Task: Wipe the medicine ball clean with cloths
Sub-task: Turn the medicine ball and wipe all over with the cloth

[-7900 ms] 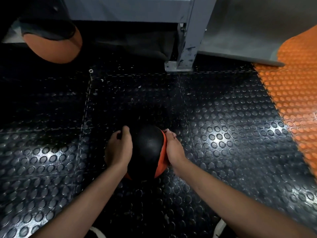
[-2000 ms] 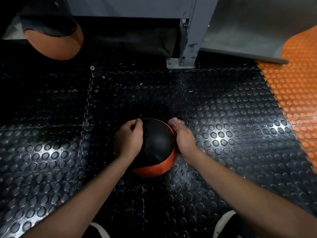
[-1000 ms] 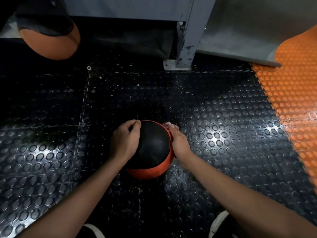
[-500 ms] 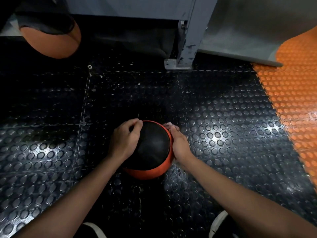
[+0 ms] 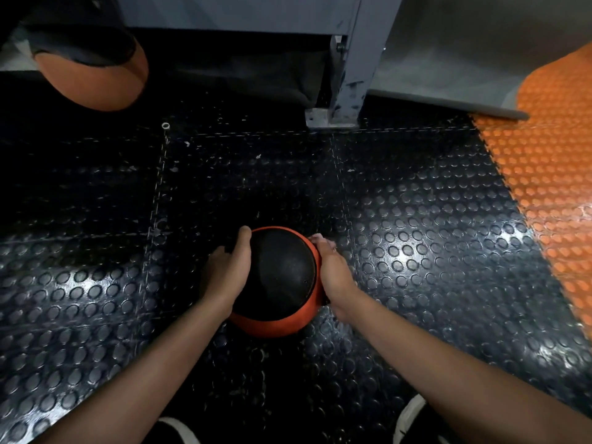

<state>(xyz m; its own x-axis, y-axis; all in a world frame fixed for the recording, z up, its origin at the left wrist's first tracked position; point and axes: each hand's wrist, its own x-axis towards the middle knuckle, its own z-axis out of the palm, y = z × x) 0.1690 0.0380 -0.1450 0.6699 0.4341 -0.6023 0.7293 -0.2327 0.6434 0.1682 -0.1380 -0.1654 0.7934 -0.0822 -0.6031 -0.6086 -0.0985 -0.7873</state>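
Ball: a round black-and-orange medicine ball with a grainy rubber surface (image 5: 280,277) sits on the black studded rubber floor mat (image 5: 432,267), low in the middle of the view, between the two hands.
Facing: the ball's black panel is turned up toward the camera; the orange band curves round its right edge and under its near side. Being round, it has no long axis to speak of.
Left hand: the left hand (image 5: 229,272) lies against the ball's left side, fingers curved round it and the thumb reaching over the top edge.
Right hand: the right hand (image 5: 333,272) is cupped on the ball's right side, over the orange band. A bit of pale material (image 5: 320,240) peeks out at its fingertips; too small to tell whether it is a cloth.
Hidden: the far side and the underside of the ball, and both palms, are out of sight.
Cut off: a second, larger orange-and-dark ball (image 5: 93,68) at the upper left runs out of view. White-edged shoes (image 5: 410,418) barely enter at the bottom edge.
Surroundings: a grey metal post with a bolted foot plate (image 5: 349,75) stands beyond the ball, well apart from it. An orange studded mat (image 5: 551,174) adjoins the black one on the right.
Hard to see: the area under the grey frame is in deep shadow.
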